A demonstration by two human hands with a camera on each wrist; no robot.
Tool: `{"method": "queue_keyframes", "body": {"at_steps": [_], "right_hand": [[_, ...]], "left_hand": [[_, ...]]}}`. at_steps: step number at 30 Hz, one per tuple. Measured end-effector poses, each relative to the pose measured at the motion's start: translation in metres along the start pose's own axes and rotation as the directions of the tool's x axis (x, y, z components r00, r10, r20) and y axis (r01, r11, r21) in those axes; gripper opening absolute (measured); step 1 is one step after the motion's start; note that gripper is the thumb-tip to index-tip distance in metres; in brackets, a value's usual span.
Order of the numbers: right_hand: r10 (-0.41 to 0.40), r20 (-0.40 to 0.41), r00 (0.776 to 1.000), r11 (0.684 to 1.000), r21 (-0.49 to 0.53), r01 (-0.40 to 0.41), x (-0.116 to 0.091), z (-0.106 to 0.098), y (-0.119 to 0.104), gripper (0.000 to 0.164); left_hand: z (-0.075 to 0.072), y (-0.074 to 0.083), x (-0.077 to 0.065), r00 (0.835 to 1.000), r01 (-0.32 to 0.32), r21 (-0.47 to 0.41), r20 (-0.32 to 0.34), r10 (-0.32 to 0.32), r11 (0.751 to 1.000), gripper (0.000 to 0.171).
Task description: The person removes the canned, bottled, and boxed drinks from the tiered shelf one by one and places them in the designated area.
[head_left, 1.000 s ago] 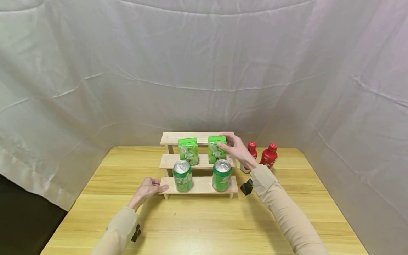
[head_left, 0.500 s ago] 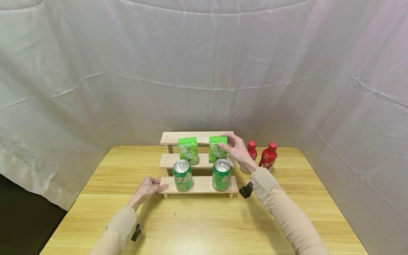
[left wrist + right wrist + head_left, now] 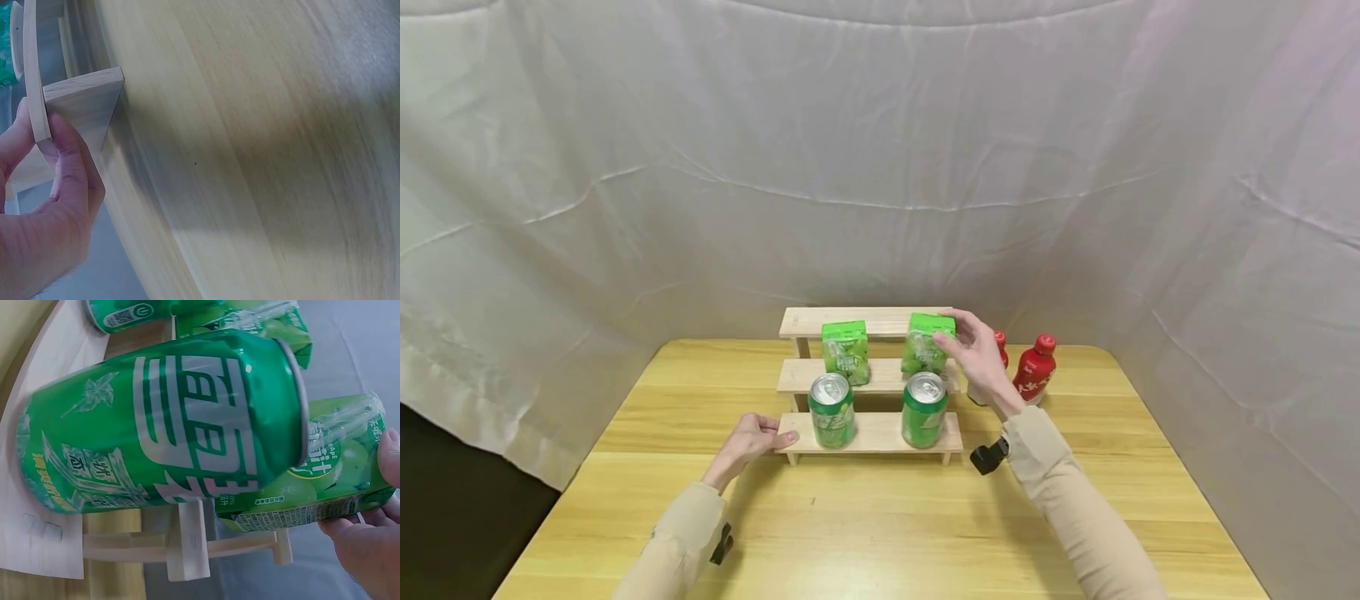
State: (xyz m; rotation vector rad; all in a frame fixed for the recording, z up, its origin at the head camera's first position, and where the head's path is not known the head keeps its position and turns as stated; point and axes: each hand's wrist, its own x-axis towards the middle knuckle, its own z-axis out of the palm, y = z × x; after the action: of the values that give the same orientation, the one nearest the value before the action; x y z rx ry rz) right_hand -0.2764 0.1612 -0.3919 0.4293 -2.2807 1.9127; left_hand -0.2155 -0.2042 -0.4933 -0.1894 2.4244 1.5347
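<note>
A three-step wooden shelf (image 3: 880, 432) stands on the table. My left hand (image 3: 747, 443) pinches the left end of its lowest board, thumb on top and fingers below, as the left wrist view shows. My right hand (image 3: 976, 357) grips a green juice box (image 3: 925, 348) by its upper right part at the middle step; the can in front hides its bottom. A second juice box (image 3: 846, 354) stands on the middle step to the left. On the lowest step stand two green cans, the left can (image 3: 832, 412) and the right can (image 3: 923, 412), both upright.
Right of the shelf stand two red bottles; the nearer-to-shelf bottle (image 3: 1001, 347) is mostly behind my right hand, and the other bottle (image 3: 1034, 368) shows more fully. A grey curtain (image 3: 880, 167) hangs behind the wooden table (image 3: 865, 533) and at its sides.
My right hand has moved slightly right and up with the juice box, which now leans a little. My left hand keeps its hold on the shelf's lowest board.
</note>
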Motion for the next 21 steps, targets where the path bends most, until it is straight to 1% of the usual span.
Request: {"method": "queue_keyframes", "body": {"at_steps": [7, 15, 21], "right_hand": [[-0.020, -0.038, 0.999, 1.000, -0.009, 0.020, -0.008, -0.012, -0.003, 0.044], [0.013, -0.049, 0.999, 1.000, 0.000, -0.013, -0.020, -0.031, -0.001, 0.045], [-0.020, -0.083, 0.996, 0.999, -0.032, 0.018, -0.032, -0.051, 0.005, 0.045]], "left_hand": [[0.000, 0.000, 0.001, 1.000, 0.002, 0.007, 0.001, -0.002, 1.000, 0.048], [0.000, -0.001, 0.002, 1.000, 0.010, 0.002, -0.004, -0.010, 1.000, 0.048], [0.001, -0.002, 0.002, 1.000, 0.001, -0.021, 0.008, -0.001, 1.000, 0.044]]}}
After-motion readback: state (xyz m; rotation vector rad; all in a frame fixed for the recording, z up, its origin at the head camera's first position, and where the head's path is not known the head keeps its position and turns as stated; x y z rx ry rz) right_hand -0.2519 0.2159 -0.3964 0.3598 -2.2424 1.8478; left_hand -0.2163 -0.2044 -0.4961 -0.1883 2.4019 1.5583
